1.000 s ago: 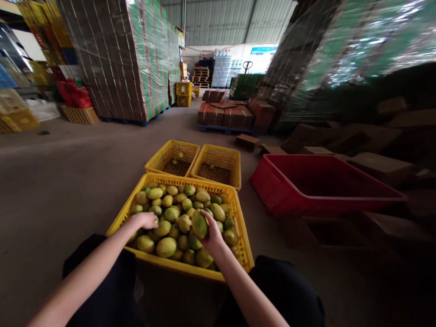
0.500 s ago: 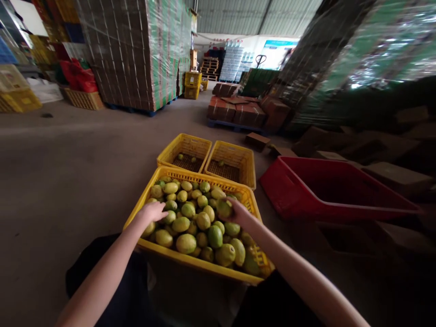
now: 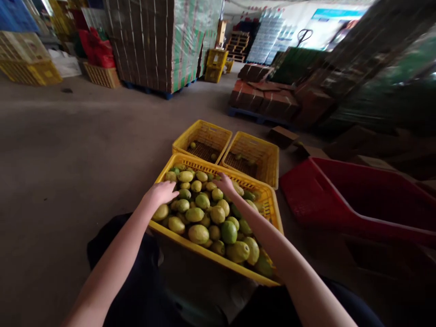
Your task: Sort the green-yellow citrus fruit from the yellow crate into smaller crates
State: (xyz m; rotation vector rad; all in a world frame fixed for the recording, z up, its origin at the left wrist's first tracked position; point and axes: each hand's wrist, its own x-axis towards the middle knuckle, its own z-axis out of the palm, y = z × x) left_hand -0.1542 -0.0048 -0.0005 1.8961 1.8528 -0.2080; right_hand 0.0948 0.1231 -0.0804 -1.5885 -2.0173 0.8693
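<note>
A yellow plastic crate [image 3: 277,213] in front of me is heaped with yellow-green lemons [image 3: 198,234]. Over its left side my left hand [image 3: 162,192] rests with fingers stretched out, by a greenish lemon [image 3: 184,194]; nothing shows in its grasp. My right hand [image 3: 225,185] is above the lemons near the crate's far rim. Its fingers point left, apart, and I see no fruit in them. The right forearm covers some lemons on that side.
Two more yellow crates, the left one [image 3: 177,144] and the right one [image 3: 275,156], stand just beyond, each with a few lemons. A red tub [image 3: 299,200] sits at right. Farther back are a wrapped pallet stack [image 3: 143,45] and brown cartons [image 3: 277,103].
The lemon in my right hand is gone from it, and that hand has moved toward the far rim. A second lemon shows in the right far crate. The view has turned and tilted down.
</note>
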